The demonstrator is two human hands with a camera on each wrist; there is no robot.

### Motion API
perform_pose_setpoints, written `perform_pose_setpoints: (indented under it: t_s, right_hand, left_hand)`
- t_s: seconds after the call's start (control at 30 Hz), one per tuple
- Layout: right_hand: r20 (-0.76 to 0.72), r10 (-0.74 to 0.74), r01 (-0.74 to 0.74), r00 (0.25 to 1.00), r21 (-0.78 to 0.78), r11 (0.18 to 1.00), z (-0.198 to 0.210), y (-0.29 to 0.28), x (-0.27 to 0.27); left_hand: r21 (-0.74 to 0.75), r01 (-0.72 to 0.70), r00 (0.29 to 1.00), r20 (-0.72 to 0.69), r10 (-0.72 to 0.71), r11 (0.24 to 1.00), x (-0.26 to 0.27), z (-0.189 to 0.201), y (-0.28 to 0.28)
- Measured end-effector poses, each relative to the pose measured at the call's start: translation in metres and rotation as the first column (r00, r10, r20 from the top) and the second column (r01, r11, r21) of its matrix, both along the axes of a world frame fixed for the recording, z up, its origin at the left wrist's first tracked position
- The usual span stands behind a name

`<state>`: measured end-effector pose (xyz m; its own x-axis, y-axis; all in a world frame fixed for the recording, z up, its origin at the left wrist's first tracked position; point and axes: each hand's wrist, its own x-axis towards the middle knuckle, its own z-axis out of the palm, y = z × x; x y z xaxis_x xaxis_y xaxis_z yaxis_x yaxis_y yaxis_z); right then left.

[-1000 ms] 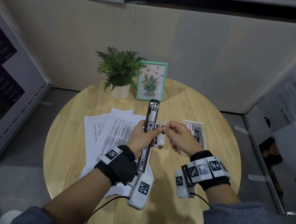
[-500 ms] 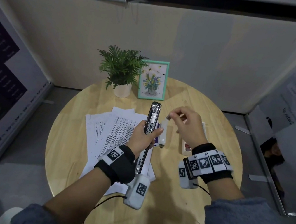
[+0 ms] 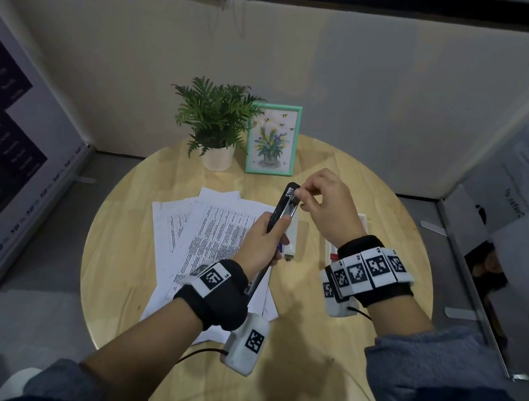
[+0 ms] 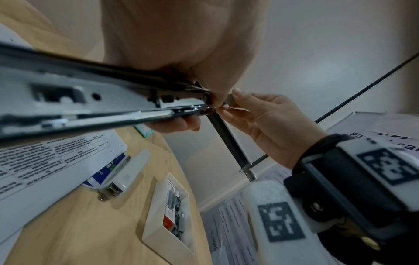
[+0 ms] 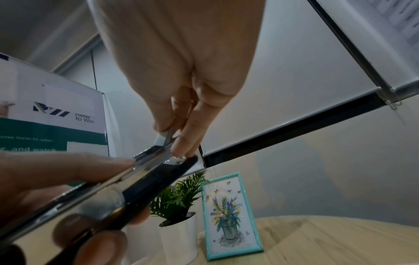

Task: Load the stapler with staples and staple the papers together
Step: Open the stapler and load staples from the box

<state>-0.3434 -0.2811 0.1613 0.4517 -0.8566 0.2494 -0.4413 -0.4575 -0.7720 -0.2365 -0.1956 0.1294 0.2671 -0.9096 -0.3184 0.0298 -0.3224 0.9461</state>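
Observation:
My left hand (image 3: 272,233) grips a black stapler (image 3: 285,203) by its middle and holds it up above the table, swung open with the metal staple channel (image 4: 68,89) exposed. At the stapler's far tip, my right hand (image 3: 301,195) pinches a short silver staple strip (image 5: 167,138) between thumb and fingers; the strip touches the end of the channel. Printed papers (image 3: 214,227) lie fanned on the round wooden table (image 3: 390,248), under and left of my left hand.
A white tray (image 4: 158,224) with loose staple strips and a small box sits right of the papers, partly behind my right wrist. A white stick-shaped device (image 3: 291,241) lies by the papers. A potted plant (image 3: 215,119) and a teal picture frame (image 3: 272,139) stand at the back.
My right hand has moved from the stapler's middle up to its far tip, carrying the staple strip. The left hand has tilted the stapler slightly rightward.

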Motion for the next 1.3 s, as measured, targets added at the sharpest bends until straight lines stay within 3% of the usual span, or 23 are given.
perform_pose_setpoints:
  t_s: [0.3, 0.5, 0.57, 0.63, 0.7, 0.77, 0.83, 0.9, 1.03, 1.13, 1.23, 1.3]
  right_hand:
    - [-0.034, -0.063, 0.061, 0.997, -0.051, 0.997, -0.002, 0.000, -0.001]
    - [0.124, -0.150, 0.158, 0.981, -0.057, 0.986, -0.011, 0.003, 0.004]
    - [0.128, -0.155, 0.164, 0.980, -0.061, 0.985, -0.014, 0.004, 0.005]
    - [0.129, -0.160, 0.167, 0.979, -0.046, 0.985, -0.017, 0.006, 0.004]
    - [0.116, -0.171, 0.170, 0.978, 0.024, 0.985, -0.021, 0.010, 0.001]
    - [0.008, -0.116, 0.112, 0.993, 0.178, 0.978, -0.024, 0.020, -0.002]
    - [-0.038, 0.030, -0.012, 0.999, 0.413, 0.911, -0.029, 0.036, -0.001]
    - [0.021, 0.112, -0.103, 0.994, 0.581, 0.807, -0.034, 0.052, 0.001]
    - [0.084, 0.181, -0.188, 0.980, 0.694, 0.695, -0.042, 0.072, 0.005]
    - [0.068, 0.103, -0.123, 0.992, 0.636, 0.762, -0.046, 0.077, 0.006]
    - [0.145, -0.008, -0.072, 0.989, 0.536, 0.841, -0.044, 0.073, 0.005]
    - [0.194, -0.041, -0.060, 0.980, 0.490, 0.870, -0.043, 0.069, 0.006]
  left_hand:
    - [0.011, 0.003, 1.000, -0.014, -0.003, 1.000, -0.004, -0.006, -0.002]
    - [0.018, 0.018, 0.999, -0.044, -0.017, 1.000, -0.003, -0.006, -0.004]
    - [0.062, 0.032, 0.996, -0.089, -0.026, 0.998, -0.001, -0.005, -0.004]
    - [0.120, 0.039, 0.975, -0.223, -0.012, 0.992, 0.002, -0.002, -0.005]
    - [0.143, 0.023, 0.908, -0.418, 0.039, 0.989, 0.007, 0.001, -0.007]
    - [0.128, -0.025, 0.837, -0.540, 0.091, 0.991, 0.018, 0.002, -0.008]
    - [0.102, -0.045, 0.811, -0.577, 0.096, 0.994, 0.029, 0.002, -0.010]
    - [0.080, -0.088, 0.785, -0.608, 0.119, 0.993, 0.038, -0.002, -0.011]
    - [-0.003, -0.213, 0.714, -0.683, 0.154, 0.977, 0.045, -0.011, -0.011]
    - [-0.091, -0.207, 0.775, -0.622, 0.107, 0.974, 0.050, -0.015, -0.009]
    - [-0.127, -0.182, 0.891, -0.441, 0.109, 0.975, 0.057, -0.024, -0.002]
    - [-0.119, -0.149, 0.930, -0.354, 0.098, 0.982, 0.058, -0.033, 0.004]
